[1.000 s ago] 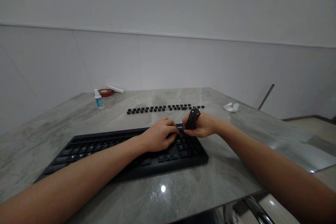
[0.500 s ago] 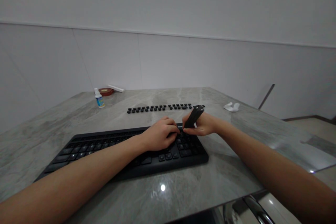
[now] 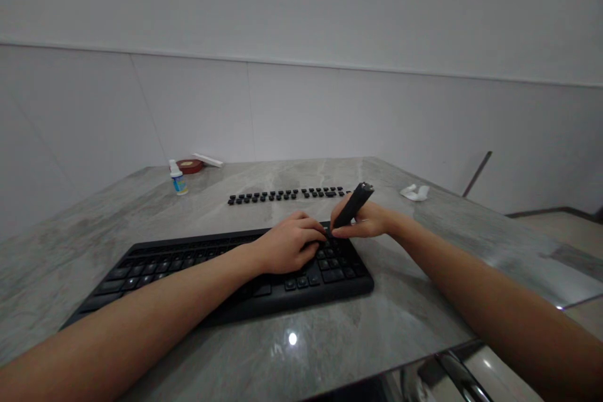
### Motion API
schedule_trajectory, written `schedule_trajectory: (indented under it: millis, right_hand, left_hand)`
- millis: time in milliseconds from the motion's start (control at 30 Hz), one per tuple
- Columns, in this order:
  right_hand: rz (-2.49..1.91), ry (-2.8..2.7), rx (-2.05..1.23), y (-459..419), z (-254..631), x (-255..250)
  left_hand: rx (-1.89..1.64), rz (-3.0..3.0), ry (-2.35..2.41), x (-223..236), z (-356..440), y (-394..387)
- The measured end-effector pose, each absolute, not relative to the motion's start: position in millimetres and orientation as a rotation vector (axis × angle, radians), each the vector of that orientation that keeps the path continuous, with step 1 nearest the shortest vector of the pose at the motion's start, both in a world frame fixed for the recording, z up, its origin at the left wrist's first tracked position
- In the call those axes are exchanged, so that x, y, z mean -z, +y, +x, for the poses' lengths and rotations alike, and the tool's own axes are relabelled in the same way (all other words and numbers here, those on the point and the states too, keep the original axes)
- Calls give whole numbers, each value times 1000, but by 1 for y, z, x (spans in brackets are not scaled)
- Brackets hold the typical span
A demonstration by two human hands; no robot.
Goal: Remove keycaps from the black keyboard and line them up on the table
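Observation:
A black keyboard [image 3: 301, 304] lies on the grey marbled table. My left hand [image 3: 293, 244] rests over its right part, fingers bent and pressed together near the top of the number pad; whatever they pinch is hidden. Just right of it, my right hand [image 3: 365, 220] is closed around a tool with a thick black handle [image 3: 352, 206]. The handle slants up and to the right, while its working end, low by the keyboard's top right corner, cannot be made out. Beyond the keyboard, loose black keycaps [image 3: 264, 196] lie in two rows.
A small white spray bottle [image 3: 178, 179] with a blue label stands back left, by a reddish-brown box [image 3: 190, 167] and a white bar-shaped item [image 3: 208, 160]. A crumpled white tissue [image 3: 414, 193] lies at the right. Behind the table rises a pale wall [image 3: 301, 113].
The tool's black handle has tipped over to the right in my right hand, which stays at the keyboard's top right corner. My left hand has hardly moved.

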State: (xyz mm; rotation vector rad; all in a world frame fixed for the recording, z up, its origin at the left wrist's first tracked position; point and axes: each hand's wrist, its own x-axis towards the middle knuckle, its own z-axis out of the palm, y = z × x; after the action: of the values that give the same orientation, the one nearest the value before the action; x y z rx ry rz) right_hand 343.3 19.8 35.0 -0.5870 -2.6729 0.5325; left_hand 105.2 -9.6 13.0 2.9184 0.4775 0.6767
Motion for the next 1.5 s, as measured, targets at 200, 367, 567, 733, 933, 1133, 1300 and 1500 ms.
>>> schedule_trajectory:
  millis: [200,367,567,733,933,1133,1300,1500]
  right_hand:
    - [-657,-2477,-686,21,344,-21]
    - [-680,-2290,-690,11,353,0]
    - [-718,-2428,-461,-1,353,-2]
    - [-781,-2375,-456,-3,348,-1]
    - [-725,-2407,-424,-9,342,-3]
    - [-753,-2340,-547,-9,341,-1]
    - [-917,-2271,-703,-9,340,1]
    - [-975,-2286,-689,-10,337,1]
  left_hand:
    - [-686,2900,452,-14,105,-9]
    - [-702,2907,440,-13,106,-11]
    - [-707,2918,520,-12,105,-10]
    - [-696,2916,544,-13,105,-11]
    - [-726,2942,493,-12,105,-11]
    - [-731,2929,490,-12,104,-11]
    - [-714,2925,477,-14,105,-10]
    - [-724,2911,491,-11,105,-9]
